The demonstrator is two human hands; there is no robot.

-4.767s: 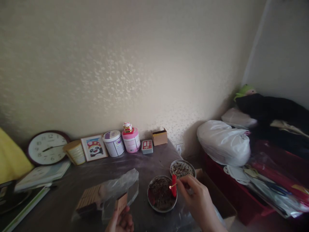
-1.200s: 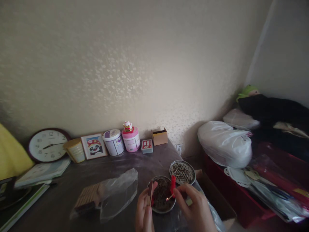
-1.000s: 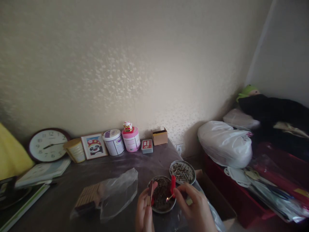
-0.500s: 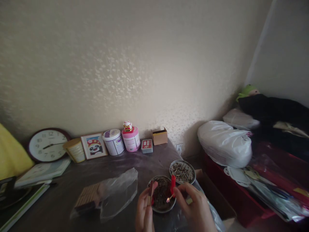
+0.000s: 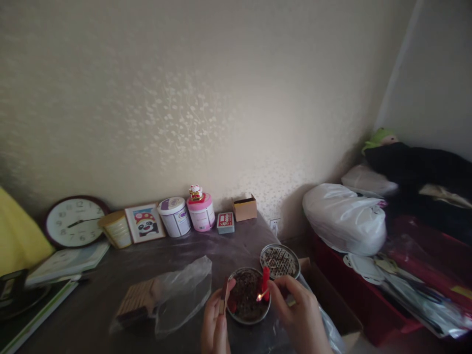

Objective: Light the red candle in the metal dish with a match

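Note:
My right hand (image 5: 300, 307) pinches a burning match (image 5: 263, 295), its small flame pointing left over a round metal tin (image 5: 250, 322) with dark contents. Right beside the match, a red candle (image 5: 266, 280) stands upright at the tin's right side. A small matchbox (image 5: 223, 297) is held on its edge between the fingers and thumb of my left hand (image 5: 215, 322), at the left of the tin. Something red (image 5: 232, 306) shows just inside the tin's left rim. Behind the candle lies a round perforated metal lid (image 5: 280, 260) with thin sticks on it.
A clear plastic bag (image 5: 184, 295) and a wrapped stack of small boxes (image 5: 136, 300) lie left of my hands. Along the wall stand a clock (image 5: 75, 221), a framed panda picture (image 5: 145, 223), two canisters (image 5: 174, 219) and a cardboard box (image 5: 244, 208). A carton (image 5: 324, 300) sits beyond the table's right edge.
The lit match has risen slightly and moved a little right, close by the candle. My left hand with the matchbox has shifted slightly left, away from the tin.

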